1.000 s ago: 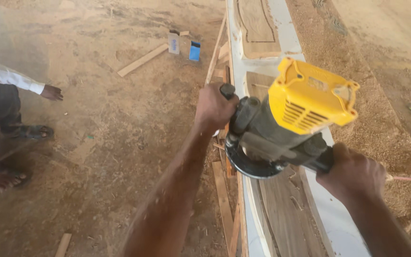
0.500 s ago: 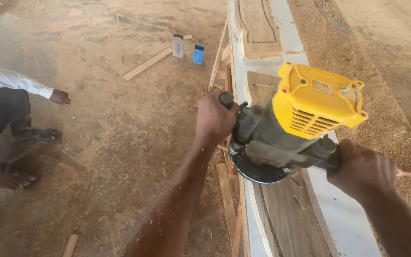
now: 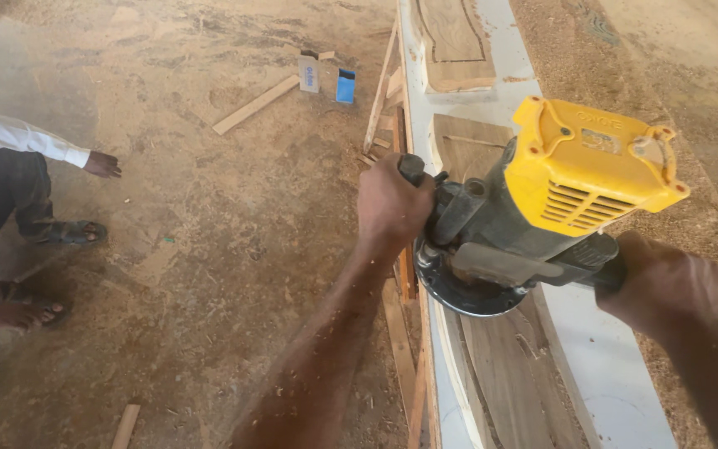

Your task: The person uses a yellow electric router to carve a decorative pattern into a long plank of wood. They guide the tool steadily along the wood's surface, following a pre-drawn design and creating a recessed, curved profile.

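Observation:
A yellow-topped wood router (image 3: 533,208) with a dark body and round base sits on a long white board (image 3: 592,357) holding brown carved wood panels (image 3: 500,366). My left hand (image 3: 392,204) is closed around the router's left handle. My right hand (image 3: 662,283) is closed around its right handle. Sawdust clings to my left forearm. The router's round base rests over the near panel's left edge.
Another person at the left, in a white sleeve, reaches a hand (image 3: 101,164) toward the sawdust-covered floor, sandalled feet (image 3: 76,233) nearby. A wood strip (image 3: 255,106) and two small boxes (image 3: 326,79) lie on the floor. Wooden slats (image 3: 400,333) lean beside the board.
The router and both hands have shifted slightly right and farther along the board. The person at the left has drawn the hand a little closer in.

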Demonstrator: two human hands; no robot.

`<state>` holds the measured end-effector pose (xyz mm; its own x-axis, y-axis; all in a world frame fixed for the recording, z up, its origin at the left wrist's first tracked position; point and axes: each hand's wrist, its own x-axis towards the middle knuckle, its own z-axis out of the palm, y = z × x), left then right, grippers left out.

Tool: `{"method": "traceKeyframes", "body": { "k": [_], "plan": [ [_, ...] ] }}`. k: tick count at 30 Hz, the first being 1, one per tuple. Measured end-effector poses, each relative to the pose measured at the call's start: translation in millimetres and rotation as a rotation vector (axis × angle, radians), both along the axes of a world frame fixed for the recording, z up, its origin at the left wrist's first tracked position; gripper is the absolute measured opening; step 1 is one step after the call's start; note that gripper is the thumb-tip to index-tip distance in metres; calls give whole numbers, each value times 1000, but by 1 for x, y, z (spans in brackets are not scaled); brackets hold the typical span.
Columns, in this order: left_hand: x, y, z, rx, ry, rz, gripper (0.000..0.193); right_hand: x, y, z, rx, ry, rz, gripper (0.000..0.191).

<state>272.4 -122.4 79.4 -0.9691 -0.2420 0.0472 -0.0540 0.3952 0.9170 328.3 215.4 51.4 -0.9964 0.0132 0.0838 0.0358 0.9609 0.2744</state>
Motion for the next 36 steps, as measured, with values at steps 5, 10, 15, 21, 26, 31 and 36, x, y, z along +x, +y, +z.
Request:
{"method": "traceKeyframes", "body": {
  "k": [5,10,15,21,26,31,36],
  "plan": [
    [-18,-22,1,-16,93,23,26,-24,-22,8,-4,-12,-56,21],
    [-18,-21,-10,-15,116,14,26,-17,-23,0,-46,66,1,25],
    [-19,-22,-8,4,77,-15,25,-13,-15,-7,-20,82,33,21],
    [-22,-19,-6,50,160,-24,26,-21,-10,-7,-43,89,46,23],
    [-28,-14,-11,28,148,-28,25,-26,-9,-7,-39,53,7,25],
    [-31,-9,-10,-6,126,-24,24,-28,-8,-3,-39,37,-11,29],
    [-31,-8,-6,25,146,-42,22,-28,-7,-1,-40,9,-49,27]
  ]
}}
